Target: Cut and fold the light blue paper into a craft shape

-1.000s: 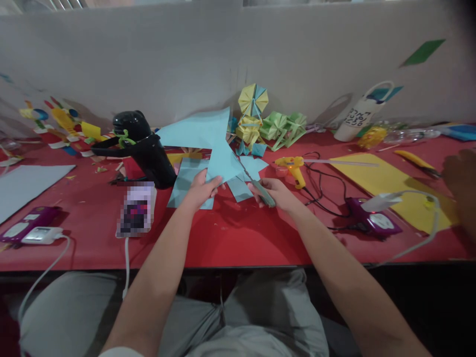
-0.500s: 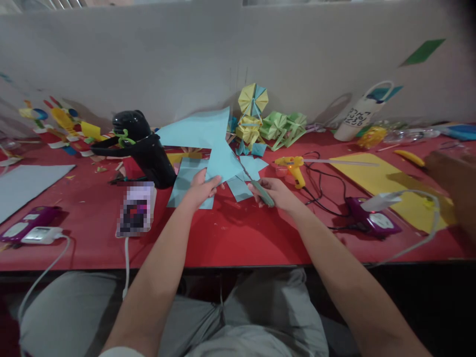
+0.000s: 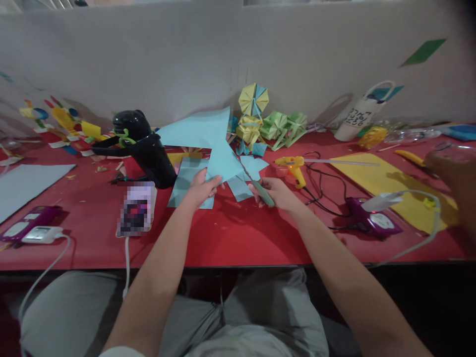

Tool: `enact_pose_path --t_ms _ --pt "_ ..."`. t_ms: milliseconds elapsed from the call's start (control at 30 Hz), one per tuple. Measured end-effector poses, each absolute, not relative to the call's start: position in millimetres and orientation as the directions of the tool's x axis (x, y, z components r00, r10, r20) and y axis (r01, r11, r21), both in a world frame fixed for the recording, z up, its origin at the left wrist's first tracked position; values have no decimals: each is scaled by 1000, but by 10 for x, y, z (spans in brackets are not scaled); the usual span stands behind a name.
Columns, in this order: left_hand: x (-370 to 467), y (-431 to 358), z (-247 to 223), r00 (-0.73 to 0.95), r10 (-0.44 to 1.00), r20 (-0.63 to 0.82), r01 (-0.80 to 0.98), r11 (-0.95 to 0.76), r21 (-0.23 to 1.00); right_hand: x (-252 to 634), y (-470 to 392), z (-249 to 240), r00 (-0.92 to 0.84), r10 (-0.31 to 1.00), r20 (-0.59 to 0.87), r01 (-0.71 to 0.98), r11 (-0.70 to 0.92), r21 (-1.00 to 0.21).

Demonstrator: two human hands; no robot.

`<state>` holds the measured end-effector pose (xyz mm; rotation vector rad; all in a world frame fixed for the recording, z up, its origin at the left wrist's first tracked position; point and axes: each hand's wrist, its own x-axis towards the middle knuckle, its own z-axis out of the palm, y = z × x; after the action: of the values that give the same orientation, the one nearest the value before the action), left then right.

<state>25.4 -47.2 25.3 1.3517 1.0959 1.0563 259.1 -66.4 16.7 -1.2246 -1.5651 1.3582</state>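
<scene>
My left hand (image 3: 204, 189) is closed on the near end of a light blue paper sheet (image 3: 223, 156), thumb on top. The sheet is raised and angled, its wide far part reaching back toward the wall. My right hand (image 3: 274, 192) grips what looks like a craft knife (image 3: 263, 193), with a flat green handle and a long thin dark blade. The blade points away and left, against the sheet's right edge; whether it is in the paper I cannot tell. Beneath lie a blue paper square (image 3: 182, 191) and several smaller blue pieces (image 3: 240, 189).
A black bottle (image 3: 154, 158) and a phone (image 3: 136, 208) stand left. Folded paper figures (image 3: 253, 109) sit behind. A yellow glue gun (image 3: 295, 171), its cord, a purple power strip (image 3: 375, 218) and yellow paper (image 3: 372, 173) lie right. Another person's arm (image 3: 455, 173) enters at far right.
My hands, the blue sheet and the knife look almost unmoved. At the far right, the other person's hand has shifted slightly around a yellow object.
</scene>
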Motion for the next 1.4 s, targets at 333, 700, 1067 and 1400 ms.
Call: enact_pose_path --t_ms 333,700,1067,1400 --pt "247 -458 241 185 983 18 39 -25 999 2567 -675 187 -271 959 -81 217 -22 -976" --pt "258 -463 255 171 985 13 38 -20 999 2562 -659 158 -264 962 -77 194 -25 -981" --pt "243 -454 239 171 985 13 45 -21 999 2563 -625 97 -264 963 -58 158 -16 -987" --pt "239 -449 227 177 984 26 25 -31 999 2557 -654 147 -276 959 -68 168 -21 -986"
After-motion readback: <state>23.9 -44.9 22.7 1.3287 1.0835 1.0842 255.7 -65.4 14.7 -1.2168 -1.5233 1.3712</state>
